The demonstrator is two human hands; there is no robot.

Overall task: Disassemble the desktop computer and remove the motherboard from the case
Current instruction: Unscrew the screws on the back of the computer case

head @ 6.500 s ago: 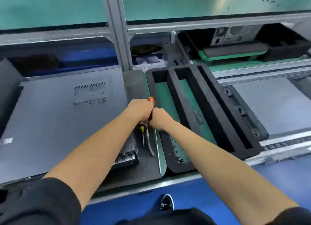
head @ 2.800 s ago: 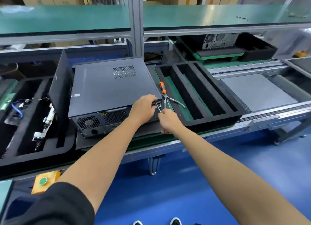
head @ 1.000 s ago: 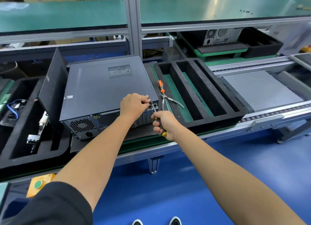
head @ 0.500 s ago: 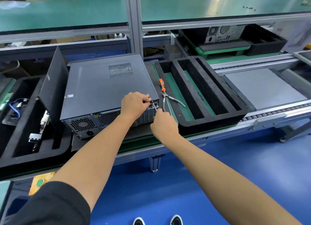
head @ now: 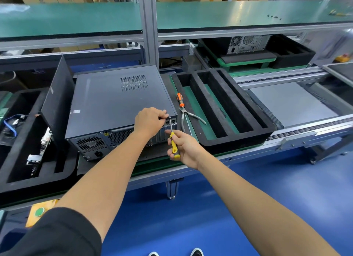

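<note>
A dark grey desktop computer case point(head: 114, 102) lies flat on the bench, side panel closed, its rear ports facing me. My left hand point(head: 150, 120) rests on the case's near right top corner, fingers curled at the edge. My right hand point(head: 184, 147) grips a yellow-handled screwdriver point(head: 173, 144); its shaft points up at the case's rear right corner, just below my left fingers. The motherboard is hidden inside the case.
An orange-handled screwdriver point(head: 180, 99) and pliers point(head: 186, 118) lie right of the case. A black foam tray point(head: 225, 110) with long slots sits further right. A loose dark panel point(head: 57, 97) leans at the left, beside a foam tray point(head: 24, 141) with parts. A second computer point(head: 246, 44) stands behind.
My right hand has drawn back from the case's rear corner, so the yellow screwdriver handle shows now. My left hand stays on the corner.
</note>
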